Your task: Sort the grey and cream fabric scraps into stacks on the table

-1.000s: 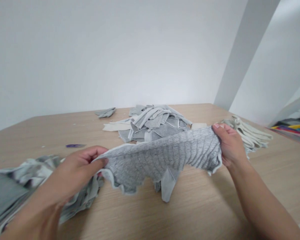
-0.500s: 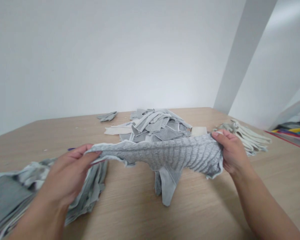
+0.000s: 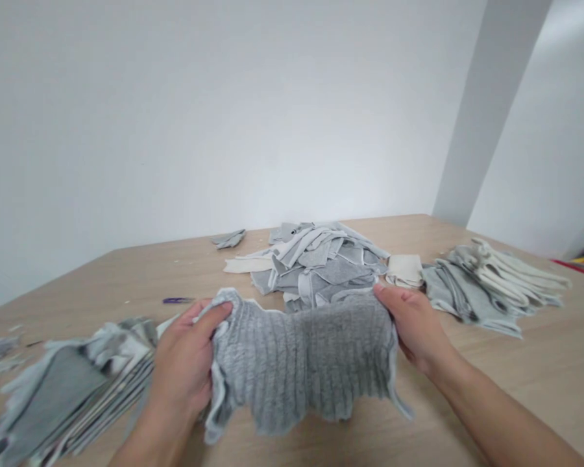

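Left hand (image 3: pixel 185 357) and right hand (image 3: pixel 416 327) up, thumbs in front, pinching ribbed grey cloth (image 3: pixel 302 363), short of the desk's (image 3: pixel 143 272) far edge

Head camera, one: head-worn, facing forward and down across table (image 3: pixel 143 275) to white wall (image 3: pixel 272 117); left hand (image 3: pixel 185 357) and right hand (image 3: pixel 416 327) close.

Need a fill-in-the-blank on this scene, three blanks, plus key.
The ribbed cloth in the left hand and right hand is ____ in color.
In the picture, the purple tool lies to the ____ of the cloth heap.
The folded cream cloth lies to the ____ of that heap.
Missing words: gray; left; right.
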